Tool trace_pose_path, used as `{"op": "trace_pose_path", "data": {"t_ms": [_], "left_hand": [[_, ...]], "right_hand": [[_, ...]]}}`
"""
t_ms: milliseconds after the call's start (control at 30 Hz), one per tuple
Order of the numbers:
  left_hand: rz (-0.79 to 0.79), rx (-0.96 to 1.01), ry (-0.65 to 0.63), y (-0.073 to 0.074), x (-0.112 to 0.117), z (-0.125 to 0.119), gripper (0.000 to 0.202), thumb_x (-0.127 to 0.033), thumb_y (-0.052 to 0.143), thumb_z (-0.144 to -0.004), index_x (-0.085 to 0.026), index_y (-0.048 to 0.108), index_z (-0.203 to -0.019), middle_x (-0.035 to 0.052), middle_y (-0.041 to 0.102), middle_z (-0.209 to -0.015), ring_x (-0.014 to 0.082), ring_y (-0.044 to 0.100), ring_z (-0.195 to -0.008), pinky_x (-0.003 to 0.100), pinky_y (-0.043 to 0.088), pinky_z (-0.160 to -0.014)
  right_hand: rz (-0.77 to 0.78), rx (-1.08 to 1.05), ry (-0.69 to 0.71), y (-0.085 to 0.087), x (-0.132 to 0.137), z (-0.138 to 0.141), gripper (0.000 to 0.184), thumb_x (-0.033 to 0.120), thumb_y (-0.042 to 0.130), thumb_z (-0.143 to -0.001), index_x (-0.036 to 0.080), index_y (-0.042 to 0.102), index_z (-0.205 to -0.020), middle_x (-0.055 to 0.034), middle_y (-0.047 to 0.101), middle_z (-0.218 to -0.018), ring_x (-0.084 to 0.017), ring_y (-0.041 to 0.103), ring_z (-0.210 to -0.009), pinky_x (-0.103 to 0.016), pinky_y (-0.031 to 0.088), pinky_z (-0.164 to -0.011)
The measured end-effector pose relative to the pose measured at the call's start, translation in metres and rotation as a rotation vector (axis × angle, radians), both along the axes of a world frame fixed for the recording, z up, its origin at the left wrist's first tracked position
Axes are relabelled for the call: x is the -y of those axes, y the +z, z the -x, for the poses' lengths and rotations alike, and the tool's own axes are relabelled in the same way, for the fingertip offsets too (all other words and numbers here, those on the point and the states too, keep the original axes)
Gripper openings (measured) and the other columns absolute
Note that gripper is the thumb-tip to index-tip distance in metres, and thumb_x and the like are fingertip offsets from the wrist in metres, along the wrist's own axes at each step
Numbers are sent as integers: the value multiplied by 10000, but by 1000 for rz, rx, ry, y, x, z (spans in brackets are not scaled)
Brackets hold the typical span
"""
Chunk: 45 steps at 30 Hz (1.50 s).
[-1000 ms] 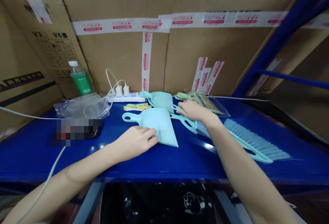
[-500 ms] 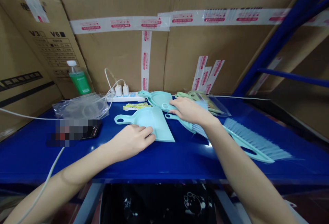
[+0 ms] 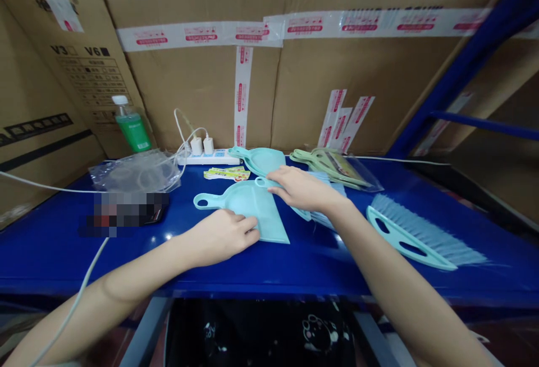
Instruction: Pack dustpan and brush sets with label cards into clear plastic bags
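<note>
in the head view, the left hand is closed over the near side of the near pan, flat at the centre of the table; the right hand grips a brush close to the ring, which overlaps the pan's far edge. a loose right grip could let the brush swing and knock that pan or the far pan just beyond. the right hand covers much of the brush, so whether the bristles near and far of the wrist belong to one brush cannot be told. contact between ring and pan is unclear, and a pixelated patch masks something at left.
</note>
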State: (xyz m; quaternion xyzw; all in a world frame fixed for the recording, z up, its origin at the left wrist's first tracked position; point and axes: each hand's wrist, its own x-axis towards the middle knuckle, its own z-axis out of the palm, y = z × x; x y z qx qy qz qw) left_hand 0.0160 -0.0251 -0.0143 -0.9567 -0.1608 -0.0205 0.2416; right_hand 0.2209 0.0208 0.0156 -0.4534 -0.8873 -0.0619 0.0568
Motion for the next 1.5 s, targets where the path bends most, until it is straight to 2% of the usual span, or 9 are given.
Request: {"op": "trace_pose_path", "data": {"t_ms": [300, 500, 700, 800, 900, 1067, 1167, 1367, 1500], "left_hand": [[43, 7, -40, -5, -1, 0, 124, -80, 462, -843, -162, 544, -798, 2, 554, -716, 131, 505, -524, 286, 374, -475], [64, 43, -72, -4, -2, 2, 123, -95, 472, -842, -166, 549, -778, -8, 561, -708, 128, 505, -514, 288, 353, -466], [38, 105, -29, 1, -2, 4, 218, -267, 430, -914, -168, 569, -778, 3, 570, -697, 130, 528, -537, 268, 380, -497], [-18, 134, 53, 6, -6, 7, 266, -250, 370, -933, -163, 574, -786, 18, 586, -736, 135, 551, -574, 266, 413, -538], [-57, 125, 230, 10, -12, 11, 235, -232, 388, -923, -154, 575, -805, 30, 577, -744, 156, 577, -629, 271, 435, -567], [25, 45, 480, 12, -20, 16, 228, -323, 465, -908, -135, 578, -968, 52, 562, -827, 195, 607, -743, 267, 452, -559], [95, 13, 494, 12, -22, 16, 279, -370, 452, -915, -149, 583, -1024, 55, 560, -882, 191, 610, -768, 269, 464, -584], [243, 50, 495, 12, -23, 14, 224, -356, 486, -905, -196, 631, -965, 30, 594, -927, 169, 624, -772, 250, 451, -603], [312, 114, 492, 11, -26, 13, 201, -357, 546, -873, -218, 641, -983, 6, 622, -921, 154, 635, -759, 220, 419, -569]], "right_hand": [[-98, -122, 214, -6, 1, 5, 222, 259, 484, -897, 142, 613, -1035, -106, 639, -918, -238, 543, -907, -368, 404, -788], [-51, -181, 317, -14, 4, 16, 246, 295, 477, -906, 143, 612, -1044, -101, 637, -947, -225, 545, -923, -375, 416, -797], [16, -202, 336, -20, 8, 28, 250, 265, 475, -902, 147, 602, -1082, -109, 642, -997, -225, 554, -980, -403, 416, -856], [58, -204, 355, -26, 9, 34, 191, 205, 519, -864, 137, 620, -1011, -102, 649, -957, -220, 567, -944, -395, 425, -851], [83, -197, 339, -34, 8, 40, 159, 227, 560, -842, 105, 622, -923, -120, 644, -898, -224, 578, -867, -389, 442, -807], [115, -315, 377, -38, 5, 38, 199, 298, 531, -877, 144, 589, -987, -89, 644, -936, -203, 572, -896, -362, 450, -802], [94, -297, 319, -34, 0, 27, 219, 307, 511, -888, 163, 590, -1032, -89, 642, -1007, -217, 560, -969, -382, 435, -852], [20, -70, 41, -25, -8, 11, 265, 235, 514, -872, 117, 607, -1090, -155, 623, -1048, -278, 549, -1021, -416, 424, -852], [92, -15, 15, -24, -7, 12, 278, 220, 492, -881, 116, 609, -1110, -158, 627, -1061, -269, 567, -1010, -387, 436, -833]]}}
